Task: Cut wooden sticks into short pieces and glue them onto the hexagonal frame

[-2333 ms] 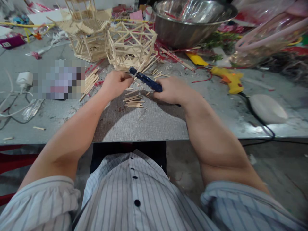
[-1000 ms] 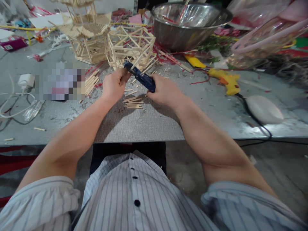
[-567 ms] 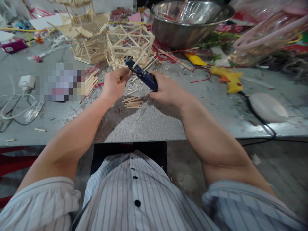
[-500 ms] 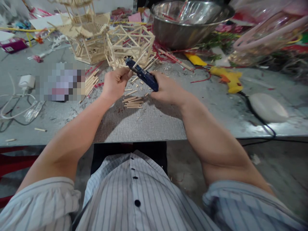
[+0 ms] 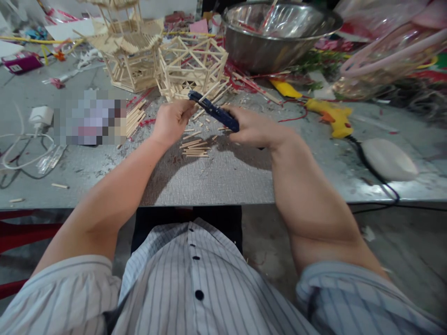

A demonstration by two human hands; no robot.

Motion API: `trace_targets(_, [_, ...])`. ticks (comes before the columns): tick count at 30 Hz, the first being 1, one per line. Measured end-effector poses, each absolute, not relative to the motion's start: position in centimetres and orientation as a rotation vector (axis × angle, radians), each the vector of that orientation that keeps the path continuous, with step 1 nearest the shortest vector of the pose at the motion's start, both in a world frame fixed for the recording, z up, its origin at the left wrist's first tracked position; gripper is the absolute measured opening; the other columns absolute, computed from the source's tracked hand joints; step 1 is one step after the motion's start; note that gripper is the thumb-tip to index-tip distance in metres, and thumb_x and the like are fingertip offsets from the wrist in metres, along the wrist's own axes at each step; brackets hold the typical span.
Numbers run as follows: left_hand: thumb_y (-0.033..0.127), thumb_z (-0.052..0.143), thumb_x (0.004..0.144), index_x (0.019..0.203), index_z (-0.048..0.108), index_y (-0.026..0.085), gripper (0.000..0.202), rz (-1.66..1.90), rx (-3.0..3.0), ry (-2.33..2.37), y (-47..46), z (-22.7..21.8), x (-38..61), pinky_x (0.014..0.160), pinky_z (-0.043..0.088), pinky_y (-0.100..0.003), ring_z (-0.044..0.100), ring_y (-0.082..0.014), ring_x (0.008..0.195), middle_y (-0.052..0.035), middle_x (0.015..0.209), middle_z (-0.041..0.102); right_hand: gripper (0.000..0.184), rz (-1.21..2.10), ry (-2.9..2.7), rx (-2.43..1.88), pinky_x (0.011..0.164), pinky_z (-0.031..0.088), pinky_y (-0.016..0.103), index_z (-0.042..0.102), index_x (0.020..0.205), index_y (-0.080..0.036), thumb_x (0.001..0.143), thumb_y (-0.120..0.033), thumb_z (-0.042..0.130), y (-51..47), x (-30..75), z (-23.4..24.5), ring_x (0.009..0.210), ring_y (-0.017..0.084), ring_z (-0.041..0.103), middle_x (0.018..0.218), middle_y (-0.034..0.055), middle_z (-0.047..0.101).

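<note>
My right hand (image 5: pixel 253 125) is closed around a dark blue pliers-like tool (image 5: pixel 218 112), whose tip points up and left toward my other hand. With fingers pinched, my left hand (image 5: pixel 174 120) is at the tip of the tool. A thin wooden stick (image 5: pixel 210 91) runs from near those fingertips past the tool's jaws, up and to the right; its lower end is hidden. Below the hands lies a small pile of short cut sticks (image 5: pixel 195 148) on the grey table. Behind them stands an open lattice frame of sticks (image 5: pixel 193 63).
A tiered stick pavilion (image 5: pixel 131 60) stands back left, near loose sticks (image 5: pixel 135 120). At the back is a steel bowl (image 5: pixel 268 46). A yellow glue gun (image 5: pixel 330 116) with a black cord and a white oval object (image 5: pixel 389 159) lie right. A white charger (image 5: pixel 41 116) sits left.
The view has shifted slightly, so the table things appear a little further right. Both hands and the blue tool stay close together, with the right hand slightly further right.
</note>
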State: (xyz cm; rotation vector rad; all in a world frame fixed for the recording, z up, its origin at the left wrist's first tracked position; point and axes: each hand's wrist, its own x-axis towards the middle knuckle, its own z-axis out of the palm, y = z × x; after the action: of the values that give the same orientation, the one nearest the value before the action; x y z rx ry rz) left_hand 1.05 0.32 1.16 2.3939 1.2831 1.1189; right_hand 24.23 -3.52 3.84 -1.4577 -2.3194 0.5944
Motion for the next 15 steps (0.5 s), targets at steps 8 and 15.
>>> trace_targets(8, [0.040,0.045,0.099,0.095,0.073,0.024,0.033,1.097,2.451,1.331,0.35,1.13,1.27,0.075,0.049,-0.030,0.070,-0.0202,0.080,-0.0043,0.070,0.069,0.077,0.616,-2.349,-1.506,0.101,0.049,0.041,0.052,0.142,-0.019,0.066,-0.018,0.061,-3.76,24.30,4.30,0.120,0.031,0.061,0.133,0.0078,0.065])
trace_targets(15, [0.044,0.045,0.098,0.093,0.073,0.025,0.034,1.078,2.397,1.254,0.29,1.26,1.06,0.074,0.049,-0.030,0.070,-0.0208,0.086,-0.0056,0.077,0.073,0.082,0.622,-2.368,-1.501,0.101,0.050,0.040,0.050,0.147,-0.016,0.066,-0.023,0.062,-3.75,24.56,4.40,0.125,0.032,0.059,0.137,0.0095,0.064])
